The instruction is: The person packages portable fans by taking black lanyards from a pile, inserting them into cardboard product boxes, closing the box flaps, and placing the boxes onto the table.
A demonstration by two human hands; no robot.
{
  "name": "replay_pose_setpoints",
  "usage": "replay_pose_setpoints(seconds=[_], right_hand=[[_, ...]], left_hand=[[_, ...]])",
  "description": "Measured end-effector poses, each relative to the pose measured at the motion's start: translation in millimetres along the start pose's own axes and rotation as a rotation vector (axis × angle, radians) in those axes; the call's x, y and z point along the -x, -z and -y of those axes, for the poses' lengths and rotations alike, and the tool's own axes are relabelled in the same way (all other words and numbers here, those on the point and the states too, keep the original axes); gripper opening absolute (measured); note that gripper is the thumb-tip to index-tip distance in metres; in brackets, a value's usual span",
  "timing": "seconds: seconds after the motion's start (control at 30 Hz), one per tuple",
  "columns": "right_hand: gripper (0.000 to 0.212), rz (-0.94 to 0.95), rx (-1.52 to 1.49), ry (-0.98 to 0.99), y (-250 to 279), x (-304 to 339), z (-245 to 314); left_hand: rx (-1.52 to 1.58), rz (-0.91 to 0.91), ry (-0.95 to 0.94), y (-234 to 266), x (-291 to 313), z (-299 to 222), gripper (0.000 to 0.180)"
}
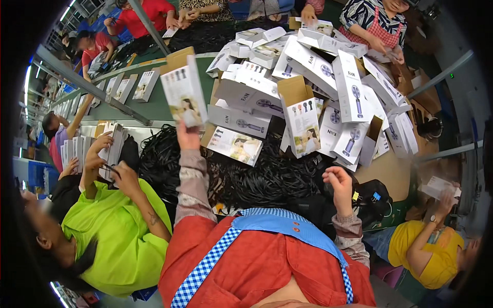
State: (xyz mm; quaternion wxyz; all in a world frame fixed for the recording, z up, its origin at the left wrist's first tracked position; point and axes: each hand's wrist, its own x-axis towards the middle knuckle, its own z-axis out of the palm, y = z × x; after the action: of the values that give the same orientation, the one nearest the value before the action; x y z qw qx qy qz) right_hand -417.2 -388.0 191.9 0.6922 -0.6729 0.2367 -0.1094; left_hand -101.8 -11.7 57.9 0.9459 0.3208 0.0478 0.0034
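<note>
My left hand grips the lower end of a white printed carton, held upright with its brown flap open at the top. My right hand is raised over the near right edge of the black straps, its fingers curled in toward the thumb. Whatever may be in those fingers is too small to make out. Between my hands spreads a heap of thin black straps. Beyond it a big pile of similar cartons lies jumbled, some with flaps open. One open carton leans at the front of the pile.
A green conveyor belt carries a row of cartons past a metal post. At my left a co-worker in lime green handles stacked cartons. Another in yellow holds a white box at my right. More people work across the table.
</note>
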Motion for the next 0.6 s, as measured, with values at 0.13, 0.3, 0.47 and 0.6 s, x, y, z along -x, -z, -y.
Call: replay_pose_setpoints(seconds=[0.13, 0.3, 0.47, 0.6], right_hand=[[0.012, -0.021, 0.005, -0.127, 3, 3, -31], [0.013, 0.083, 0.051, -0.155, 1, -11, -54], [0.012, -0.001, 0.153, -0.175, 5, -23, -98], [0.013, -0.026, 0.380, -0.094, 1, -37, -116]], left_hand=[[-0.023, -0.356, 0.127, 57, -84, 4, 0.035], [-0.205, -0.201, 0.241, 145, -156, -24, 0.035], [-0.509, -0.451, 0.164, 103, -182, 24, 0.078], [-0.576, -0.606, -0.061, 125, -165, 7, 0.077]])
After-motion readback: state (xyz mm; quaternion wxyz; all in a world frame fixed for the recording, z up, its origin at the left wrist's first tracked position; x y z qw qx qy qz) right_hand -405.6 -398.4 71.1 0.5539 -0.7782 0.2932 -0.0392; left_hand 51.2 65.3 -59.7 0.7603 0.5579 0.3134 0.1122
